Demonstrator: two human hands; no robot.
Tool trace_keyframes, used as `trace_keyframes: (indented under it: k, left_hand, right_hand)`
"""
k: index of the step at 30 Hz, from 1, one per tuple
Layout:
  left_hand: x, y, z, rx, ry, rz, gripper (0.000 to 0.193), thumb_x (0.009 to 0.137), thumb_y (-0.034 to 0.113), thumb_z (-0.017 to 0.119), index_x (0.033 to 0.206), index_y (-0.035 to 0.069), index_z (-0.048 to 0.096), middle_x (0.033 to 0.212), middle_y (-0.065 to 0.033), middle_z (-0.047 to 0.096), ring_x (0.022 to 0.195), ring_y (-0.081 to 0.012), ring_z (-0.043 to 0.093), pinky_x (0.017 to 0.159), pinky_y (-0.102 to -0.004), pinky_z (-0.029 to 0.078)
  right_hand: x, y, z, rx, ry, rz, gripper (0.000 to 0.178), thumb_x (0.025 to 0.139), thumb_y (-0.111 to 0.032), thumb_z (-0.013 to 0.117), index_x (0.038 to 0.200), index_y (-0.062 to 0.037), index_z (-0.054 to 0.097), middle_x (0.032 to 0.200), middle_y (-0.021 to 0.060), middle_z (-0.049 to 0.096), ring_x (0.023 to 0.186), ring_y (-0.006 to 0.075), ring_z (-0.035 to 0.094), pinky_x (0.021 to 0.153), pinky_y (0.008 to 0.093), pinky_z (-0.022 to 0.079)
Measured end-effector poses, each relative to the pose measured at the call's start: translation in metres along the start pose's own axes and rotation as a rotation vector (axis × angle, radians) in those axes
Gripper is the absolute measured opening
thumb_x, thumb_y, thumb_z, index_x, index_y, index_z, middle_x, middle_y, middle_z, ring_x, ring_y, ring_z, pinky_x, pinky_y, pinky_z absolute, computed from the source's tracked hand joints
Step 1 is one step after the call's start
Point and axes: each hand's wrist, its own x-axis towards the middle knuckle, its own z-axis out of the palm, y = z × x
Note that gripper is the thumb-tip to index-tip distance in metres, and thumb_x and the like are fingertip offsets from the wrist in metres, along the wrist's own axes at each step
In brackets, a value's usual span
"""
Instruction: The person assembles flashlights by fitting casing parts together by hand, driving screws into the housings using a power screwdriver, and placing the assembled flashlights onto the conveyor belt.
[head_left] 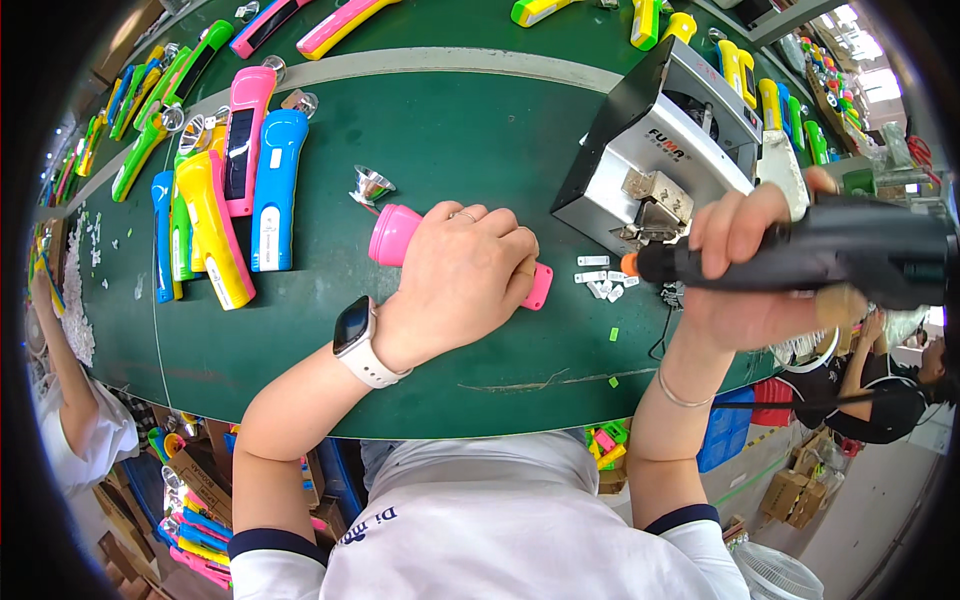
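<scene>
My left hand (465, 262) is closed over a pink flashlight body (398, 236) lying on the green table; its round head and the tail end stick out on either side. A shiny reflector cup (372, 184) rests just beyond the head, apparently joined to it by a wire. My right hand (745, 240) grips a black electric screwdriver (850, 250), held level, its orange-tipped nose pointing left. Behind that nose stands a black and silver screw feeder (660, 150). Small white switch plates (600, 280) lie in a loose group between the flashlight and the screwdriver.
At the left stand or lie several flashlight bodies, among them a blue one (278, 190) and a yellow one (214, 230). More colored bodies line the far side past a grey strip (480, 62). Other people work at both sides. A blue crate (727, 432) sits below the table's right edge.
</scene>
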Motion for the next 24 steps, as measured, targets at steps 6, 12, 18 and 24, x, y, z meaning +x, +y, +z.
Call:
trace_keyframes:
  k: [6, 12, 18, 24]
  left_hand:
    - [-0.008, -0.015, -0.019, -0.013, -0.061, 0.27, 0.035, 0.068, 0.023, 0.074, 0.098, 0.009, 0.063, 0.09, -0.0046, 0.06, 0.085, -0.0225, 0.057, 0.077, -0.0361, 0.042]
    - [-0.006, -0.008, -0.01, 0.07, 0.007, 0.121, 0.045, 0.066, 0.026, 0.076, 0.105, 0.01, 0.06, 0.095, -0.0037, 0.059, 0.088, -0.0216, 0.056, 0.077, -0.0352, 0.041]
    - [-0.004, -0.008, -0.008, 0.069, -0.001, 0.107, 0.044, 0.066, 0.026, 0.076, 0.104, 0.011, 0.06, 0.094, -0.0031, 0.058, 0.087, -0.0213, 0.055, 0.076, -0.035, 0.041]
    - [-0.005, -0.006, -0.009, 0.09, 0.018, 0.111, 0.045, 0.066, 0.028, 0.076, 0.104, 0.01, 0.061, 0.093, -0.0032, 0.058, 0.088, -0.0207, 0.055, 0.077, -0.0352, 0.041]
  right_hand:
    - [-0.026, 0.009, 0.011, 0.056, -0.079, -0.049, 0.109, 0.067, -0.079, 0.056, 0.139, -0.0062, 0.022, 0.07, 0.0118, 0.053, 0.049, 0.0213, 0.05, 0.048, 0.0325, 0.045]
    - [-0.032, 0.015, 0.019, 0.007, -0.061, -0.045, 0.111, 0.061, -0.078, 0.061, 0.138, -0.0066, 0.024, 0.071, 0.0106, 0.055, 0.052, 0.0211, 0.052, 0.051, 0.0337, 0.046]
    - [-0.04, 0.026, 0.02, -0.034, -0.071, 0.0, 0.104, 0.06, -0.077, 0.063, 0.131, -0.0067, 0.034, 0.071, 0.0103, 0.056, 0.057, 0.0199, 0.054, 0.054, 0.0316, 0.045]
    - [-0.047, 0.036, 0.025, -0.242, -0.074, 0.181, 0.089, 0.068, -0.074, 0.061, 0.122, -0.0082, 0.038, 0.065, 0.0073, 0.052, 0.048, 0.0182, 0.05, 0.049, 0.0315, 0.044]
